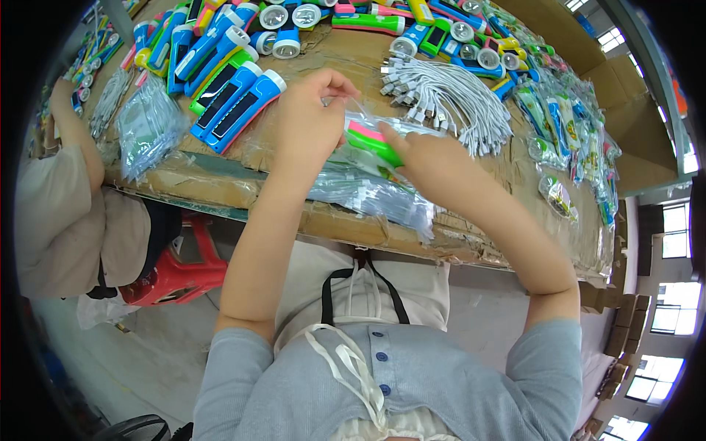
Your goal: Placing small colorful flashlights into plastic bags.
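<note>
Over the near edge of the cardboard-covered table (397, 235), my left hand (310, 106) is closed in a pinch on the mouth of a clear plastic bag (359, 115). My right hand (430, 156) grips a green and pink flashlight (373, 145), its finger laid along the top. The flashlight's front end lies against the bag; how far inside it is, I cannot tell. Beneath both hands is a stack of flat clear bags (379, 197). Left of my left hand, blue flashlights with dark panels (246, 110) lie side by side.
A bundle of white cables (456, 103) lies beyond my right hand. Loose colourful flashlights (287, 44) pile up at the back. Bagged flashlights (566, 125) heap at the right. Another stack of bags (149, 125) sits left, near a co-worker's arm (73, 125) and a red stool (187, 268).
</note>
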`<state>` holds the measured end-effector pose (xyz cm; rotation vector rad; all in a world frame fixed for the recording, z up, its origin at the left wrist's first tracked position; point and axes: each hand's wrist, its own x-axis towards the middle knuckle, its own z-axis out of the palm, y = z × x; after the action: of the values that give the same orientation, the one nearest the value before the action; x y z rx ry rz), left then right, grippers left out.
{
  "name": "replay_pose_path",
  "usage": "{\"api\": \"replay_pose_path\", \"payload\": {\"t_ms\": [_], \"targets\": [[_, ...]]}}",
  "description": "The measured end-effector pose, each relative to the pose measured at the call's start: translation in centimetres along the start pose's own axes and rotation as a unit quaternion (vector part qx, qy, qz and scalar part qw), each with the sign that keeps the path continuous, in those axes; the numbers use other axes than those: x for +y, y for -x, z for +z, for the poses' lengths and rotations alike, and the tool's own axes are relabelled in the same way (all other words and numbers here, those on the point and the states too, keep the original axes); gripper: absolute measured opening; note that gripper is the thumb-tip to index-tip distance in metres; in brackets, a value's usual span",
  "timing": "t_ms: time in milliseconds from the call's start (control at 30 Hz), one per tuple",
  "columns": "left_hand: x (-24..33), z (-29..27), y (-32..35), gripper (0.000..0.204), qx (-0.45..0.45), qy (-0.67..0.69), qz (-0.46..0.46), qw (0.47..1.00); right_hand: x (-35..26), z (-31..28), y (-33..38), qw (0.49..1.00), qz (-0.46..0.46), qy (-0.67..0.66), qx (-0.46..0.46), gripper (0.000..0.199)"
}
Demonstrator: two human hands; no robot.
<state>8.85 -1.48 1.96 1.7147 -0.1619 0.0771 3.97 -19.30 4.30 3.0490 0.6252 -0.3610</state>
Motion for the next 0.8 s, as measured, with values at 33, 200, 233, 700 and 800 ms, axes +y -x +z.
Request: {"api": "replay_pose_path", "payload": {"t_ms": [33, 200, 233, 700, 800], "targets": [[0.5, 0.3, 0.1, 0.008, 0.01, -0.02, 0.032, 0.999, -0.2, 0.2, 0.2, 0.999, -0.003, 0.045, -0.017, 0.063], [0.2, -2.6, 0.4, 0.011, 0.018, -0.049, 0.015, 0.999, 3.8, 2.7, 2.1, 0.949, -0.14, -0.042, 0.281, 0.048], [0.0, -3.6, 0.2, 0.012, 0.017, -0.047, 0.008, 0.999, 4.7, 2.6, 2.7, 0.943, -0.142, 0.016, 0.302, 0.04], [0.9, 4.3, 2.6, 0.029, -0.211, -0.38, 0.341, 0.833, 4.5, 3.7, 3.6, 0.835, -0.054, -0.25, 0.487, 0.021], [1.8, 6.1, 3.3, 0.026, -0.217, -0.307, 0.331, 0.866, 3.8, 5.0, 5.4, 0.808, -0.01, -0.344, 0.478, 0.027]]}}
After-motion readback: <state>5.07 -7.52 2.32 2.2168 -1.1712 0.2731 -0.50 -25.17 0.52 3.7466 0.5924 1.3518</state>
